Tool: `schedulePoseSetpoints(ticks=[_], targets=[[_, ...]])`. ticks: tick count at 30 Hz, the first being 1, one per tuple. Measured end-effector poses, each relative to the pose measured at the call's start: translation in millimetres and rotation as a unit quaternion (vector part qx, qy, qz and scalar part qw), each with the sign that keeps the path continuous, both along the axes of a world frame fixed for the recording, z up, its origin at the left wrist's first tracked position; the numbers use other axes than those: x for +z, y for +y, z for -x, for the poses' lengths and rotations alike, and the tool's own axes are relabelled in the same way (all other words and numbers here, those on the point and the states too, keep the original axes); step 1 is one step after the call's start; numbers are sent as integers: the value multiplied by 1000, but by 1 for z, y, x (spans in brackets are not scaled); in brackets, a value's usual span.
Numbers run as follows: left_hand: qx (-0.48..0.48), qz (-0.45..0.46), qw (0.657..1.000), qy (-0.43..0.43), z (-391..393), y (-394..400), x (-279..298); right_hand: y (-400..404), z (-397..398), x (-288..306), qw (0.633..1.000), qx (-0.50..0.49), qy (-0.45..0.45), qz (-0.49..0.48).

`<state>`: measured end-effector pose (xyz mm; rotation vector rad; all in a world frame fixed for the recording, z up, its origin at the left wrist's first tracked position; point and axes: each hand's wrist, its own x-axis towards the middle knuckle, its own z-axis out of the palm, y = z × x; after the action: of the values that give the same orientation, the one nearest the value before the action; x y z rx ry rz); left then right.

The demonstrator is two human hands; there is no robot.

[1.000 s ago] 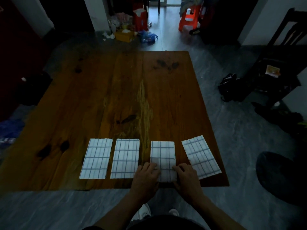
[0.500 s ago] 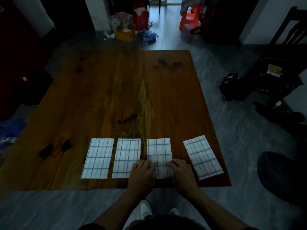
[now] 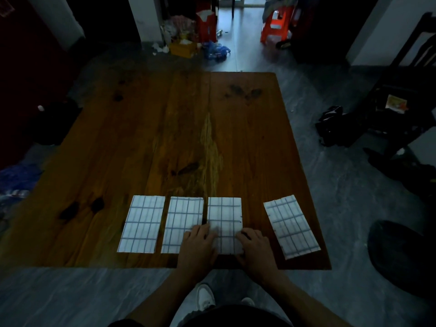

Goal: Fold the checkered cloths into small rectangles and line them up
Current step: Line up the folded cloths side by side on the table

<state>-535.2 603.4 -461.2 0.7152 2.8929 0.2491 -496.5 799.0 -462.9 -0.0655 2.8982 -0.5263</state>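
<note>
- Wooden table (image 3: pixel 165 128): four folded checkered cloths lie in a row along its near edge.
- First cloth (image 3: pixel 141 224), far left: lies flat, untouched.
- Second cloth (image 3: pixel 182 220): just beside the third.
- Third cloth (image 3: pixel 225 218): both hands rest on its near end.
- Fourth cloth (image 3: pixel 291 226): set apart to the right, skewed.
- Left hand (image 3: pixel 198 244): fingers extended together, pressing the third cloth's left edge.
- Right hand (image 3: pixel 256 246): fingers bent over the right edge; whether they grip it cannot be told.

White folded cloths (image 3: pixel 141 224) with blue checked lines on reddish-brown wooden tabletop (image 3: pixel 165 138); grey marbled floor (image 3: pixel 330 208), orange stool (image 3: pixel 274 22).
</note>
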Motion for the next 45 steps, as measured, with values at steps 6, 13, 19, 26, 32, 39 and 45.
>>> schedulePoseSetpoints(ticks=[6,13,19,26,32,39,45], targets=[[26,21,999,-16,4,-1,-2,0,-2,2,1000,7,-5,1],[22,24,999,-14,1,-1,-6,0,-4,1,1000,7,-18,-2],[16,22,999,-20,-3,2,-7,4,-5,3,1000,-10,-13,7],[19,4,1000,-9,-4,1,-3,5,-8,5,1000,-2,-15,2],[13,14,1000,-7,-4,2,0,11,-4,10,1000,10,-18,5],[10,16,1000,-11,5,2,3,15,4,17,1000,5,-26,3],[9,-37,999,9,16,5,1,26,4,29,999,-38,7,-4]])
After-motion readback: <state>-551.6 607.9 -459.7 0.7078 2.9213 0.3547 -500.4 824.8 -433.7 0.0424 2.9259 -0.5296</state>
